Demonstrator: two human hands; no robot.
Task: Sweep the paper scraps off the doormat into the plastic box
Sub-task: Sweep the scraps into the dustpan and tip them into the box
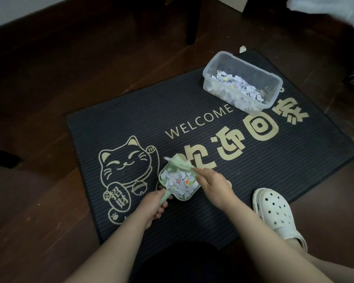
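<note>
Left hand (pixel 154 207) is gripping pan (pixel 172 196) heaped with white scraps (pixel 178 180) near mat's (pixel 192 213) front edge; right hand (pixel 215 184) is pinching blurred brush (pixel 180 163). Box (pixel 253 74) is sitting at far right corner.

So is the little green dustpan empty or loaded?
Loaded: paper scraps fill the dustpan, gripped at its handle by the left hand.
</note>
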